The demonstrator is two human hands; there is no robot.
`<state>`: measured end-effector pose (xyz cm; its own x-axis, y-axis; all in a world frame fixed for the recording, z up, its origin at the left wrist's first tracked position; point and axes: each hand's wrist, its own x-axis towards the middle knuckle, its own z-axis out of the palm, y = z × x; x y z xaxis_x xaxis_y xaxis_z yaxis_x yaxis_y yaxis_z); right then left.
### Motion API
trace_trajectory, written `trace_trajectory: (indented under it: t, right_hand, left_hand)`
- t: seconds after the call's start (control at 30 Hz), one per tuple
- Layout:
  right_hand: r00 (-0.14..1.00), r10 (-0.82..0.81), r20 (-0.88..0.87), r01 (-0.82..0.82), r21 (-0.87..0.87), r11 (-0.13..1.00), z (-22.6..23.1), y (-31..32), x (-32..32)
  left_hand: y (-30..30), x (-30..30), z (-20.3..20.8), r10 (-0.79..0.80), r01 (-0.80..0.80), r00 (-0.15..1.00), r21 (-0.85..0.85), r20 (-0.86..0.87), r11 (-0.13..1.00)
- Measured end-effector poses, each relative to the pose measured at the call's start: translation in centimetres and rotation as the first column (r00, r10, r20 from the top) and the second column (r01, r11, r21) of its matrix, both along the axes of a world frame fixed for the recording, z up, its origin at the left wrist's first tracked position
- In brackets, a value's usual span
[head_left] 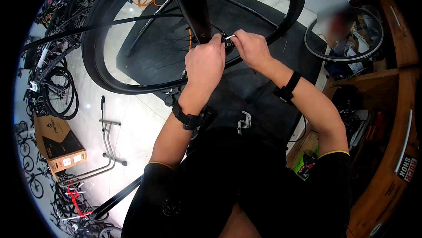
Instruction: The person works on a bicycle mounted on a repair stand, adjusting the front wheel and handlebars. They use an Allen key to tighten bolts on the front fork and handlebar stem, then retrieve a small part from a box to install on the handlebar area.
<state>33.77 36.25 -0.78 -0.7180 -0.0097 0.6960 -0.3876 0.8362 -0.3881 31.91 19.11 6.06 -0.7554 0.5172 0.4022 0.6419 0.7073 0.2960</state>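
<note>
The bicycle wheel (101,73) with the black tyre is in the upper middle, in front of the person, and its top is cut off by the upper edge. A broad black frame part (189,7) comes down across it, also cut off above, and its lower end reaches close to the hands. The left hand (203,64) shows mostly its back; its fingers are bent and near together beside the wheel's middle, but their tips are hidden, so I cannot tell whether they grip something. The right hand (251,46) has the thumb and forefinger brought together on a small white piece (230,37), whose one end is covered by these fingers; its exact kind is too small to tell. Just below this piece is a dark round part (228,46), partly hidden by the left hand. The thin spokes are hard to make out against the dark mat (263,77). At upper right, a blurred patch (335,23) covers some part of another wheel (381,35).
</note>
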Motion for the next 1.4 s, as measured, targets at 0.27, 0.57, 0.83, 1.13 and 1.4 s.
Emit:
trace_trajectory:
  t: [0.27,0.57,0.83,1.13,1.4]
  right_hand:
    - [0.997,0.015,0.072,-0.013,-0.016,1.000,0.6,0.2,0.4]
    - [0.974,-0.002,0.225,0.029,-0.117,0.993,2.0,-0.3,0.9]
    - [0.965,0.015,0.263,0.018,-0.122,0.992,2.4,-0.2,0.9]
    - [0.963,0.022,0.267,0.013,-0.130,0.991,2.5,-0.2,0.9]
    - [0.963,0.017,0.270,0.018,-0.127,0.992,2.5,-0.2,0.9]
  left_hand:
    - [0.6,0.5,0.1,0.067,-0.067,0.998,-0.014,0.017,0.998]
    - [0.8,0.5,-0.1,0.073,-0.073,0.997,-0.016,0.006,0.997]
    - [0.7,0.3,-0.4,0.059,-0.058,0.998,-0.012,0.006,0.998]
    - [0.7,0.3,-0.4,0.055,-0.055,0.998,-0.024,0.007,0.998]
    - [0.7,0.2,-0.5,0.045,-0.045,0.999,-0.019,0.003,0.999]
